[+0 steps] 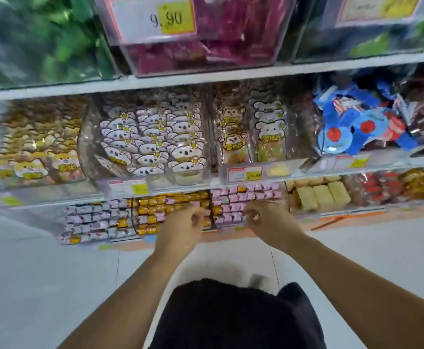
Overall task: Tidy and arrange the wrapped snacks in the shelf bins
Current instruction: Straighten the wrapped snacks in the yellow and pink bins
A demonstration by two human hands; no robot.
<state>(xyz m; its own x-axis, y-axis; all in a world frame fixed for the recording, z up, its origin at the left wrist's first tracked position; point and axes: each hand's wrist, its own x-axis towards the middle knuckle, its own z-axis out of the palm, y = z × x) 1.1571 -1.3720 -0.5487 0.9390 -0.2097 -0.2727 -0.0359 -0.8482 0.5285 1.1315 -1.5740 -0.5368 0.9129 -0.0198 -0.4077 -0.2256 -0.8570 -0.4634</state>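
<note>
Along the top shelf [206, 75] stand large clear bins [201, 64], one with green packs [54, 46], one with magenta packs [231, 28] behind a price card [167, 18] reading 9.90. On the middle shelf [218, 183] the bins hold koala-face packs [153, 137], monkey-face packs [232, 139] and blue packs [352, 129]. On the lowest shelf [332, 219], low bins [133, 217] hold rows of small wrapped snacks: silver snacks [92, 220] at the left end, yellow snacks [160, 205] in the middle, pink snacks [241, 197] beside them, and pale bars [324, 195] further right.

Both bare arms reach forward and down. The left hand [180, 227] is at the front edge of the yellow rows, and the right hand [271, 222] is at the front edge of the pink rows. The hands are apart, with fingers curled. Because of blur, it cannot be told whether either hand holds a snack.
</note>
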